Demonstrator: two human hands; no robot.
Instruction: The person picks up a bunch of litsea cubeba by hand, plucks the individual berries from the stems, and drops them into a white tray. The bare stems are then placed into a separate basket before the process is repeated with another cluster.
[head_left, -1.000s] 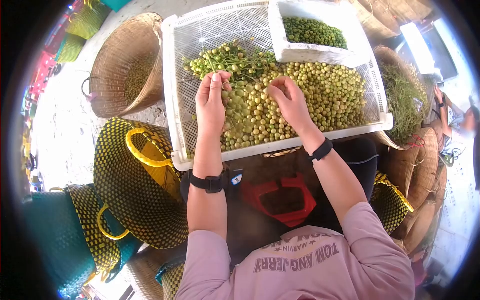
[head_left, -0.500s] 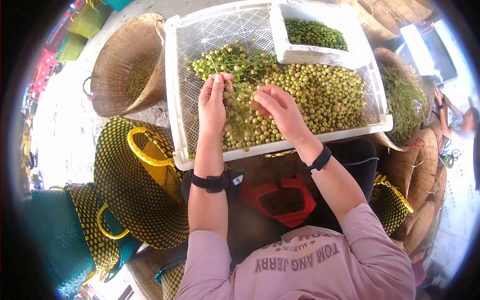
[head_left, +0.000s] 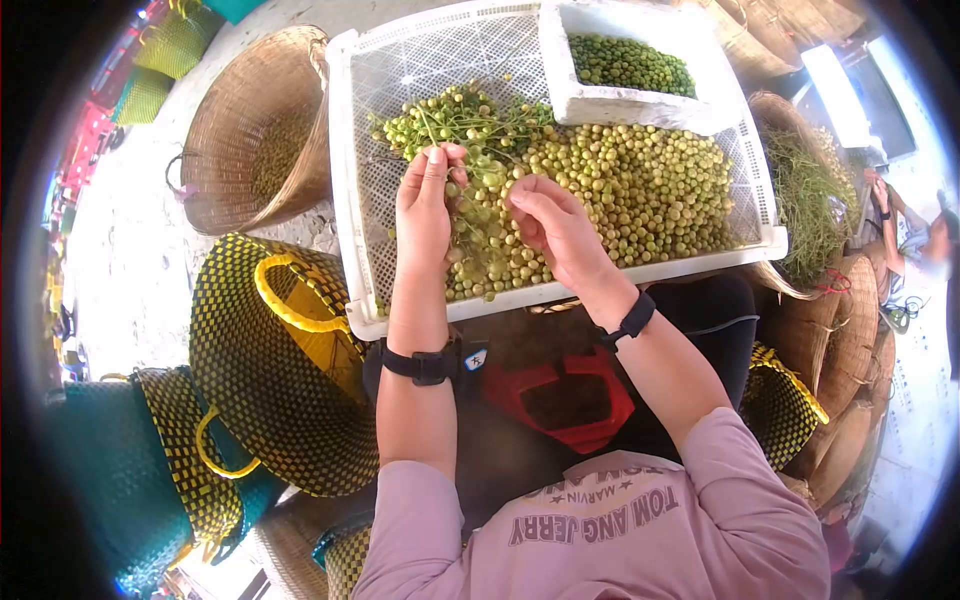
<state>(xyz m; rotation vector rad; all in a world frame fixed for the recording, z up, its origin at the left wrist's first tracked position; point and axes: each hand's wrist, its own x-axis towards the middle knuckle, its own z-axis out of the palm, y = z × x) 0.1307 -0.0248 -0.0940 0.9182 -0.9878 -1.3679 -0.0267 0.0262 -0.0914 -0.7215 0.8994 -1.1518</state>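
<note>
My left hand [head_left: 427,210] pinches the thin stems of a sprig of round green berries [head_left: 484,225], which hangs slightly blurred between my hands. Close to its right side, my right hand [head_left: 562,228] has thumb and forefinger pressed together; whatever lies in them is hidden. Both hands are over a white perforated plastic tray [head_left: 343,210]. Loose yellow-green berries [head_left: 640,185] are heaped on the tray's right half. Beyond my left hand lies a pile of stemmed berries [head_left: 470,120]. A white foam box [head_left: 635,110] in the far right corner holds smaller, darker green berries [head_left: 630,65].
A wicker basket [head_left: 225,150] with some berries inside stands left of the tray. Nearer is a black-and-yellow woven basket [head_left: 235,340]. On the right, a basket holds stripped green stems [head_left: 805,200]; another person's hand [head_left: 878,188] shows past it. A red plastic object [head_left: 590,435] sits below the tray.
My right hand has shifted slightly down and its fingers have curled in more. My left hand stays in place on the sprig.
</note>
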